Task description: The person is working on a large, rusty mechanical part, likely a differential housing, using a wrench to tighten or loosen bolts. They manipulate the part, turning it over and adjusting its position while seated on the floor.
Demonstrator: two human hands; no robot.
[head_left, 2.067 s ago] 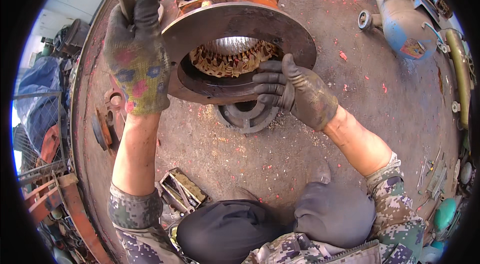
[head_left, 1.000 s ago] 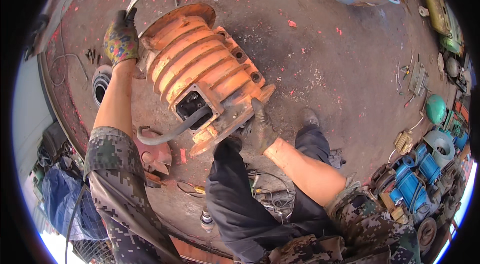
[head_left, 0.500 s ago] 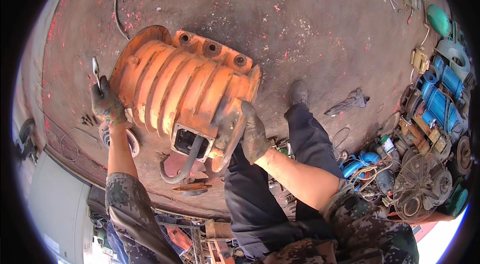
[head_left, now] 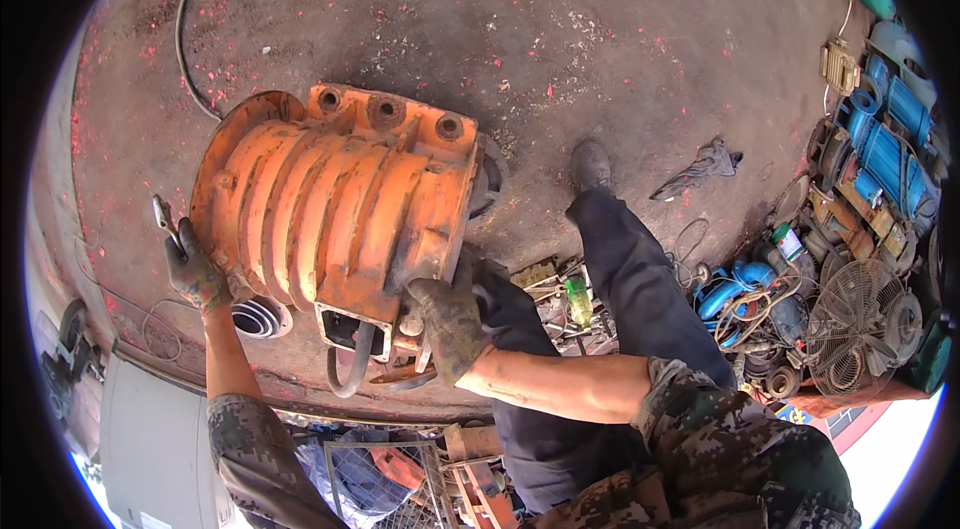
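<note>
A large orange ribbed motor (head_left: 310,209) lies on the floor in front of me, its mounting foot with bolt holes (head_left: 387,112) on the far side. On its near side is an open square terminal box (head_left: 343,327) with a thick grey cable (head_left: 355,369) coming out. My left hand (head_left: 197,274), in a camouflage glove, is closed round a silver wrench (head_left: 161,213) at the motor's left end; most of the wrench is hidden. My gloved right hand (head_left: 448,327) grips the motor's near right edge, its fingertips partly hidden.
A ringed metal part (head_left: 258,317) lies beside my left wrist. My shoe (head_left: 590,167) stands right of the motor, near a dark rag (head_left: 705,169). A green bottle (head_left: 578,301) lies among scrap between my legs. Blue motors (head_left: 885,154) and a fan (head_left: 850,324) are piled at right.
The motor has turned, so its right end sits nearer the vertical and a dark round part shows behind it. Both hands have moved left and down in the picture with it.
</note>
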